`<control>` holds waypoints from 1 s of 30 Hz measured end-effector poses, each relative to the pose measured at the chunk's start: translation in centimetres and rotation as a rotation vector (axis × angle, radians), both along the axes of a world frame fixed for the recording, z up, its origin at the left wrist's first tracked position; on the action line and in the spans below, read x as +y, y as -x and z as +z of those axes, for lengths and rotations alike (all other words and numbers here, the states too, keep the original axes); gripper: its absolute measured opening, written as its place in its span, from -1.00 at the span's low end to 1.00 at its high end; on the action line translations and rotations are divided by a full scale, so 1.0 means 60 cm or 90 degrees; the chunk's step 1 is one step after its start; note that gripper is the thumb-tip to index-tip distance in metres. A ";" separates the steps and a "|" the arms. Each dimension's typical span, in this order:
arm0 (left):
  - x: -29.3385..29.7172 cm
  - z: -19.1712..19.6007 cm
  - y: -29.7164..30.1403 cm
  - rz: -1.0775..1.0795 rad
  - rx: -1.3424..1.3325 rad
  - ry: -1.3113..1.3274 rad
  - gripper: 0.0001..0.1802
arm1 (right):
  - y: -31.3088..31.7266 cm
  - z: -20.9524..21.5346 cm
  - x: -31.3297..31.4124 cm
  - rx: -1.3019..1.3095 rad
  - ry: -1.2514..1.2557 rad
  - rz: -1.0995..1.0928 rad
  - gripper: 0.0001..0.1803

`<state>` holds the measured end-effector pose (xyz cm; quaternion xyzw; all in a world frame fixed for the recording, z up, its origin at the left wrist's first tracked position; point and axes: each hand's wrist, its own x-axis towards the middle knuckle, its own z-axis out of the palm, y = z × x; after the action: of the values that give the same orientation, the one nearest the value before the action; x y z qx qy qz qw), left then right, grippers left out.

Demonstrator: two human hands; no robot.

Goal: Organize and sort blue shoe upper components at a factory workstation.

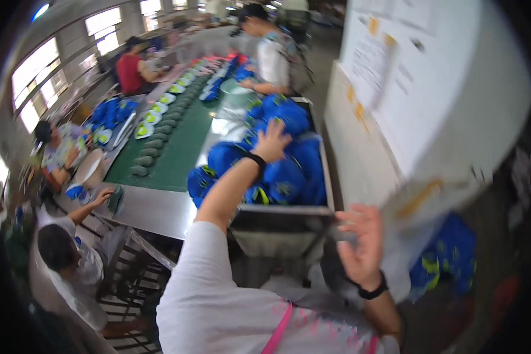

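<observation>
A heap of blue pieces with yellow-green marks (286, 177), soft-looking and too blurred to tell their kind, fills a metal-edged bin (283, 209) in front of me. My left hand (271, 141) reaches over the heap with fingers spread, at or just above its top; contact is hard to make out. Nothing shows in its grasp. To the right of the bin's near corner, my right hand (361, 245) is raised in the air, blurred, its fingers apart and nothing in them. Both wrists wear dark bands.
Left of the bin runs a green conveyor belt (186, 141) with rows of dark rounded forms (149, 152) and white-and-yellow-green pieces (153, 117). Several people work along it. A white cabinet (419, 76) stands right, with a bag of blue pieces (445, 253) below.
</observation>
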<state>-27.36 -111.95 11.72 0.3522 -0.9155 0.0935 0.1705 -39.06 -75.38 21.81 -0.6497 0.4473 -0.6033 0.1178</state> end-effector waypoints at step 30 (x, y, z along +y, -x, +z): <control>0.925 -0.221 0.353 -0.952 -0.280 -0.582 -0.88 | 0.205 -0.503 1.115 -0.125 -1.000 -1.017 -0.42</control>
<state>-48.52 -56.46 -1.56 -0.3272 -0.8654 -0.3493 -0.1485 -51.36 -8.46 -8.34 0.1281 0.9802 -0.1048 0.1087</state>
